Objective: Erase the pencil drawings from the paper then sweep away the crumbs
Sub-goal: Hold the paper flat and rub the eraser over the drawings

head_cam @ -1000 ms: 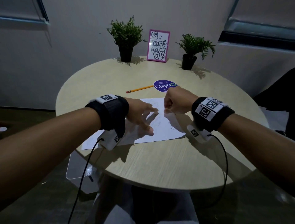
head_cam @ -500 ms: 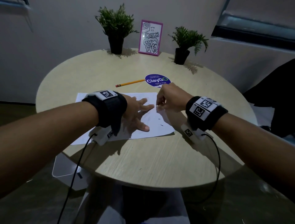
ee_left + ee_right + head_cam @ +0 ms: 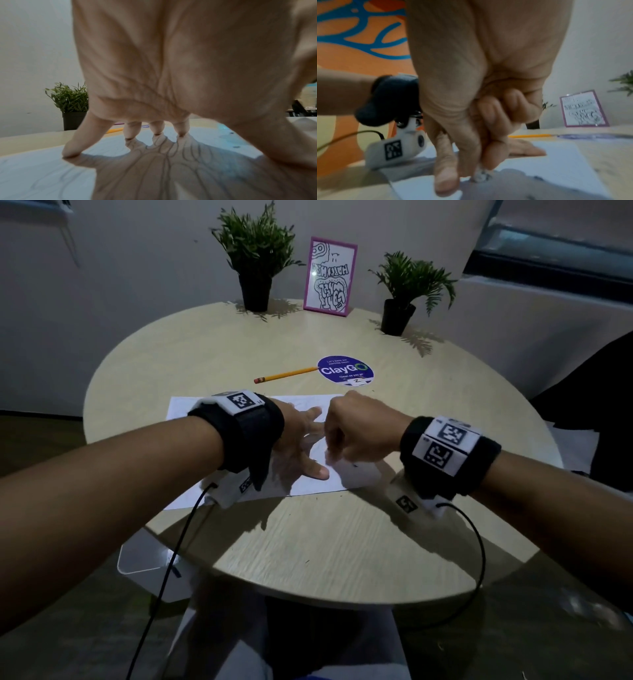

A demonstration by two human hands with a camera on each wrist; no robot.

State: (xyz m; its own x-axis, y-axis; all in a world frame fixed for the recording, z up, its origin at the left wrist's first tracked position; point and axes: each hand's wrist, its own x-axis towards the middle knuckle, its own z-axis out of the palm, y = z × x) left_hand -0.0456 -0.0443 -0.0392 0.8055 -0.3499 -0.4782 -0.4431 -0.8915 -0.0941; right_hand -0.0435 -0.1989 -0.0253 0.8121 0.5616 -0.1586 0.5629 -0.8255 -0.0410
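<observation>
A white sheet of paper [image 3: 191, 412] with faint pencil lines [image 3: 164, 159] lies on the round wooden table [image 3: 308, 542]. My left hand [image 3: 301, 446] is spread flat on the sheet, fingertips [image 3: 72, 152] pressing it down. Just right of it, my right hand [image 3: 356, 433] is curled and pinches a small grey-smudged eraser [image 3: 481, 174] against the paper. A few dark crumbs [image 3: 236, 147] lie on the sheet near the thumb.
A yellow pencil [image 3: 287, 374] lies beyond the paper beside a round purple sticker [image 3: 345, 370]. Two potted plants [image 3: 255, 258] [image 3: 407, 289] and a pink-framed picture [image 3: 330, 277] stand at the table's far edge. A clear plastic container [image 3: 137, 556] sits below the table's left rim.
Both hands have stayed on the paper while the head view shifted. The right hand has slid slightly left, closer to the left hand's fingers.
</observation>
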